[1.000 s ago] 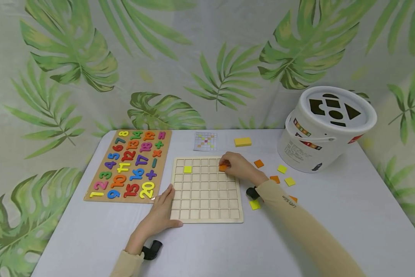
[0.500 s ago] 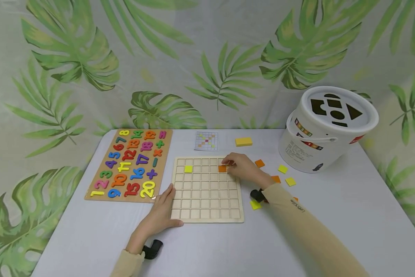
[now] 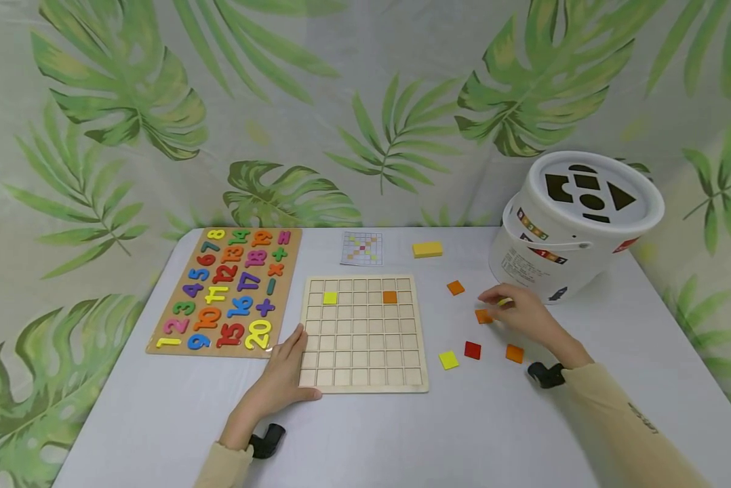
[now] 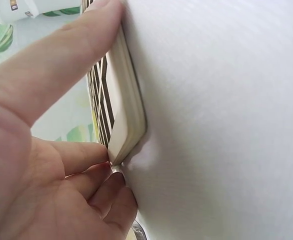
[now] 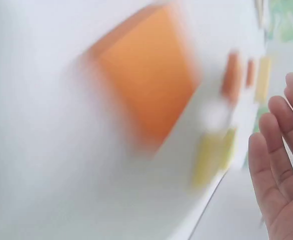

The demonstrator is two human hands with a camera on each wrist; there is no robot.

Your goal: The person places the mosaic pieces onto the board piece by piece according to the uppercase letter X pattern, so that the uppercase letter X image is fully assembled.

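Note:
A pale wooden grid board [image 3: 361,346] lies on the table, with a yellow tile [image 3: 330,298] and an orange tile [image 3: 390,297] in separate cells of its upper part. My left hand [image 3: 281,376] holds the near left corner, thumb along the front edge [image 4: 129,95] and fingers against the left side. To the right of the board, my right hand [image 3: 521,318] hovers over loose tiles with nothing visibly held. Its fingers [image 5: 281,150] look extended in the right wrist view. Beside its fingertips lies an orange tile [image 3: 483,316]; the hand partly covers yellow tiles [image 5: 206,160].
More loose tiles lie around: orange [image 3: 456,288], red [image 3: 472,350], yellow [image 3: 448,360] and orange [image 3: 515,353]. A number board [image 3: 225,291] is at left. Behind the grid stand a pattern card [image 3: 362,249] and a yellow block [image 3: 427,250]. A white bucket [image 3: 561,230] stands back right.
My right hand has let go of the orange tile, which now lies in its cell, and has moved right over the loose tiles. The left hand stays at the corner.

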